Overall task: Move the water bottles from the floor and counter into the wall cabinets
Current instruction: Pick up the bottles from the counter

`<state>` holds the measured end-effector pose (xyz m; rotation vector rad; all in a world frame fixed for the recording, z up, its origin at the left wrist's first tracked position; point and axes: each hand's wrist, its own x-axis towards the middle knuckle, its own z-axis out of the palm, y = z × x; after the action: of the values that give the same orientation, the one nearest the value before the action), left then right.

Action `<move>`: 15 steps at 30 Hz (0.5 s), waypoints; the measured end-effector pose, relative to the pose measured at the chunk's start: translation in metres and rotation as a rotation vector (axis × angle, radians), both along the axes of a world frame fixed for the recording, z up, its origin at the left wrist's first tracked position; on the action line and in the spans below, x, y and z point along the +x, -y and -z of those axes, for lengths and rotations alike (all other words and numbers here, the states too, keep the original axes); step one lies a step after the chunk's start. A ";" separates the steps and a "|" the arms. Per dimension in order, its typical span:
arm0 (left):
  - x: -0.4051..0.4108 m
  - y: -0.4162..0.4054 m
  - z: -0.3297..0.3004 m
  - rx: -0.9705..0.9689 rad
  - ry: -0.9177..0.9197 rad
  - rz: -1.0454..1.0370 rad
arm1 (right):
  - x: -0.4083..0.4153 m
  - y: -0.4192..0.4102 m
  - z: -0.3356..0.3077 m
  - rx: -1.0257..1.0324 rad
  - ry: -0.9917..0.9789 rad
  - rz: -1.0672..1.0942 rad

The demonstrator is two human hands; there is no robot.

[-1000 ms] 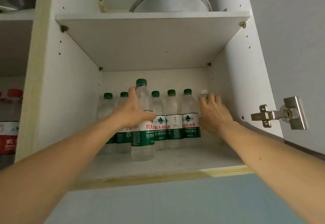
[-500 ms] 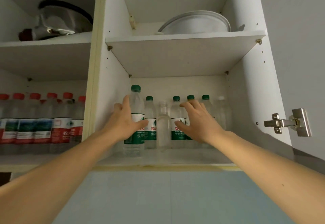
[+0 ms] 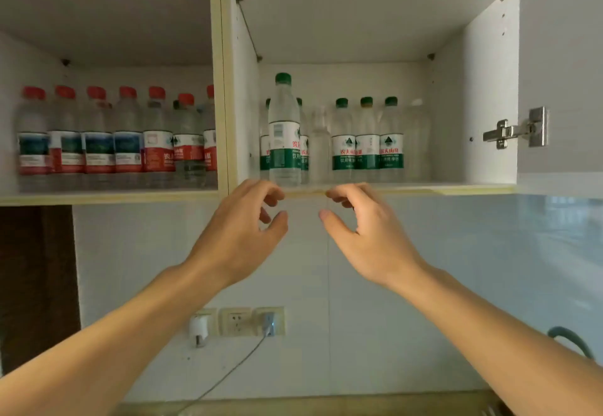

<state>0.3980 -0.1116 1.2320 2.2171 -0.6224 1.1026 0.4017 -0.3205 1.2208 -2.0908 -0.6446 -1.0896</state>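
since half a second ago both hands have come out of the white wall cabinet [image 3: 483, 89] and dropped below its lower shelf edge, and the view now takes in more of the tiled wall and the wall sockets [image 3: 236, 321] beneath. the left hand [image 3: 241, 236] no longer grips the tall clear plastic water bottle with the green cap [image 3: 284, 131]; that bottle stands upright on its own at the front left of the right compartment, just above the left hand and apart from it. the right hand [image 3: 365, 239] hangs beside the left one, also below the shelf. both hands are empty, fingers loosely curled and half spread. behind the front bottle a row of green-capped bottles [image 3: 367, 138] lines the back of the shelf, with an unlabelled clear bottle [image 3: 319, 144] between them. the left compartment holds a row of red-capped bottles [image 3: 98, 135].
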 end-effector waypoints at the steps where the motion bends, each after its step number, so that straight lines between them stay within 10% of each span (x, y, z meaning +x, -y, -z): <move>1: -0.004 -0.005 0.015 -0.017 -0.045 0.008 | -0.007 -0.001 0.017 0.008 -0.046 -0.001; 15: -0.043 -0.009 0.270 -0.189 -0.727 0.033 | -0.063 0.006 0.271 0.092 -0.683 0.109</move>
<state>0.3545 -0.1031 0.9619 2.2127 -0.2225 0.2648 0.3385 -0.3261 0.9493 -2.2421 -0.1430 -0.3860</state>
